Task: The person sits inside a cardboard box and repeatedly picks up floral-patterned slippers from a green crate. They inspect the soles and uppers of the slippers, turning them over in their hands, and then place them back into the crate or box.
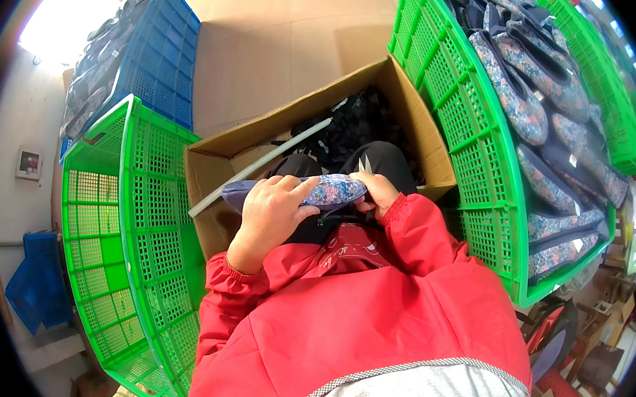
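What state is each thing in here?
Slipper: held by both hands, over the box.
Left hand: grip closed on slipper.
Right hand: grip closed on slipper's end.
Cardboard box: open, dark items inside.
Right green crate: full of slippers.
Left green crate: looks empty.

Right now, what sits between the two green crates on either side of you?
In the head view, an open cardboard box sits between the left green crate and the right green crate, dark items inside.

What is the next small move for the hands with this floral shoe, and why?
Probably lower the floral shoe into the open cardboard box: both the left hand and right hand grip it directly above the box, where dark items already lie.
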